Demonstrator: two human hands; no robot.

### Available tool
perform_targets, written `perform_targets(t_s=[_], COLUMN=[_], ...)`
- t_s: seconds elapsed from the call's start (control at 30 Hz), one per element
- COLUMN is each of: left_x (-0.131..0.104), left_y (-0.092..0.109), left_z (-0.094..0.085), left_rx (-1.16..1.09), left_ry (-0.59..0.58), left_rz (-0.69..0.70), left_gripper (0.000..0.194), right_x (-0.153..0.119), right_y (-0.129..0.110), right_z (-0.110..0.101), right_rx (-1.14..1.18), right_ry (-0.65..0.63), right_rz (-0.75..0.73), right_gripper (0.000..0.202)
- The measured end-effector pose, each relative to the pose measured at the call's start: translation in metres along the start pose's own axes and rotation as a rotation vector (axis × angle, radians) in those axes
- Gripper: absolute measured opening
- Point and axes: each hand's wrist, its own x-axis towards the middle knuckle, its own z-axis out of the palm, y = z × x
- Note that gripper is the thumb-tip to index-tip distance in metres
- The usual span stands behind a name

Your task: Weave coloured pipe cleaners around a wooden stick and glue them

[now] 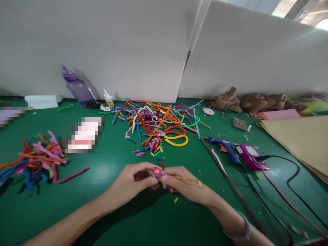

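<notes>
Between my two hands is a small multicoloured bundle of fuzzy pipe cleaner pieces (pixel 158 173). My left hand (pixel 137 179) pinches it from the left with thumb and fingers. From the right, my right hand (pixel 180 181) grips a short wooden stick (pixel 189 180) whose pale cut end points right; its other end runs toward the bundle, and my fingers hide where they meet. Just beyond my hands lie short cut pipe cleaner bits (pixel 153 147) and scissors (pixel 176 136) with one red and one yellow handle loop. A yellow scrap (pixel 176 200) lies below my right hand.
A tangled pile of pipe cleaners (pixel 153 114) lies at the back, another heap (pixel 38 157) at left. A purple bottle (pixel 79 89) leans on the white partition beside a glue bottle (pixel 108 99). Right are a blue glue gun (pixel 227 148), a magenta device (pixel 251 157), cables and brown paper (pixel 302 136).
</notes>
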Motion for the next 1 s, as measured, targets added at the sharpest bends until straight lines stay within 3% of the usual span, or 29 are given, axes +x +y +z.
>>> perform_targets(t_s=[0.23,0.37,0.63,0.73,0.9,1.0], left_x=[-0.001,-0.003,-0.004,-0.005,-0.004,-0.002], left_y=[-0.004,-0.008,-0.015,-0.018,-0.024,-0.024], left_z=[-0.001,0.002,0.007,0.004,-0.002,-0.005], left_rx=[0.087,0.207,0.21,0.328,0.606,0.648], left_ry=[0.134,0.133,0.098,0.137,0.218,0.192], left_rz=[0.069,0.128,0.187,0.32,0.658,0.725], left_gripper=[0.035,0.024,0.005,0.007,0.021,0.026], right_x=[-0.001,0.003,0.005,0.004,0.005,0.003], right_y=[0.0,0.001,-0.004,-0.004,-0.004,-0.002], right_z=[-0.005,0.004,0.011,0.012,0.008,0.002], right_rx=[-0.119,-0.184,-0.331,-0.339,-0.256,-0.162], right_ry=[0.173,0.173,0.183,0.203,0.248,0.194], right_rz=[-0.052,-0.068,-0.201,-0.248,-0.228,-0.159], right_gripper=[0.042,0.04,0.028,0.028,0.022,0.021])
